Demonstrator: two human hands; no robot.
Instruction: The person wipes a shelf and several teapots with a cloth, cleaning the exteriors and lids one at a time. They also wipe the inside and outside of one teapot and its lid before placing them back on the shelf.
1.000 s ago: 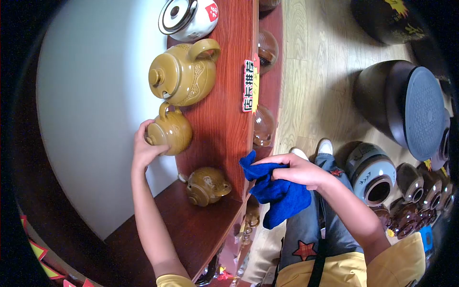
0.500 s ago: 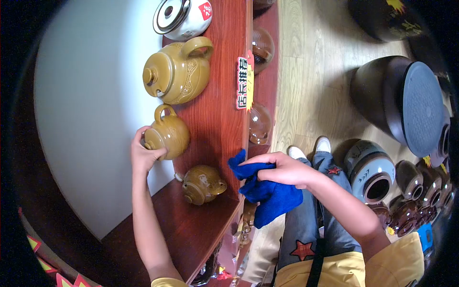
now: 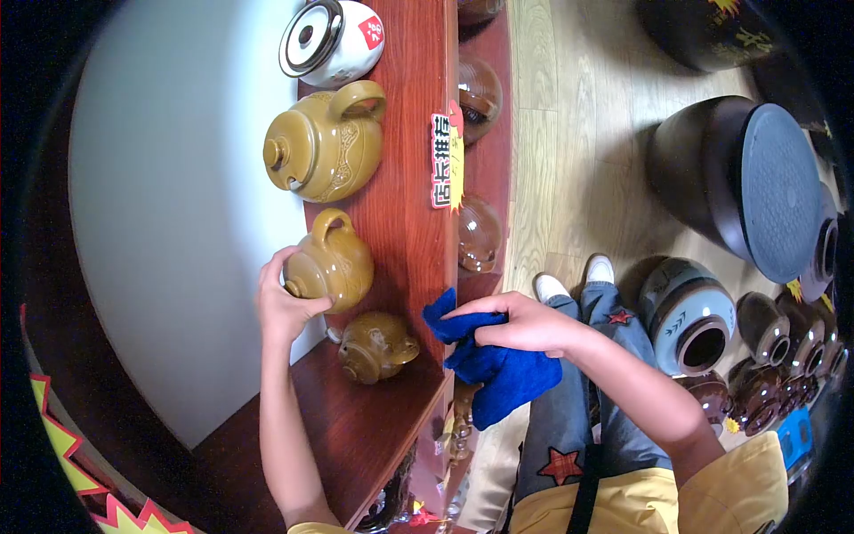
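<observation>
My left hand (image 3: 286,298) is closed around the lid end of a glossy mustard-brown pot with a loop handle (image 3: 342,261); the lid's knob is hidden by the hand. In my right hand (image 3: 534,322) a bunched blue cloth (image 3: 507,378) is pinched and hangs just off the shelf's front edge. A smaller brown teapot (image 3: 378,347), with a lid and spout, stands right beside the held pot. On the other side is a larger mustard lidded pot (image 3: 342,147) with a raised pattern and a loop handle. All of these are on a reddish wooden shelf (image 3: 414,231).
A white jar with a dark-rimmed lid (image 3: 351,49) stands at the far end of the shelf. A price sign (image 3: 442,160) hangs on the shelf edge. On the floor stand a big dark vat (image 3: 703,178), a light-blue jar (image 3: 672,303) and several brown jars (image 3: 761,329).
My left hand and the held pot have shifted right and slightly down, away from the larger pot and closer to the small teapot. My right hand with the cloth has barely moved.
</observation>
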